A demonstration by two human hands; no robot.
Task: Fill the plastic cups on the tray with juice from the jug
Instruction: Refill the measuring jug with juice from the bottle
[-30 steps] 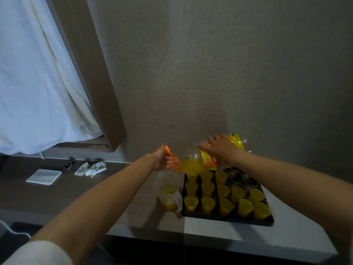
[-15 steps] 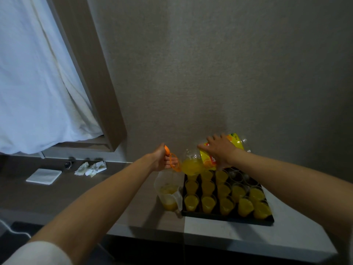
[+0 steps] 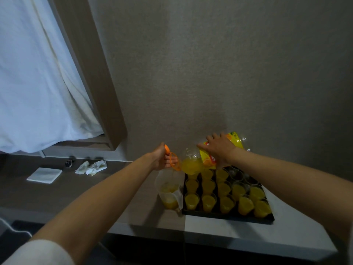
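A large clear juice bottle [image 3: 193, 164] with a yellow label is tipped neck-down to the left, over the gap between the clear jug [image 3: 169, 191] and the black tray [image 3: 227, 217]. My left hand [image 3: 162, 158] grips the bottle's orange handle ring. My right hand [image 3: 217, 150] holds the labelled body from above. The jug stands left of the tray with juice in its bottom. Several plastic cups [image 3: 209, 202] on the tray hold orange juice; a few at the back right [image 3: 236, 175] look empty.
A folded white napkin [image 3: 44, 175], crumpled tissues [image 3: 91, 167] and a wristwatch [image 3: 68, 163] lie on the dark counter at the left. A wall stands right behind the tray. A white curtain [image 3: 38, 83] hangs at the upper left. The counter's front edge runs below the tray.
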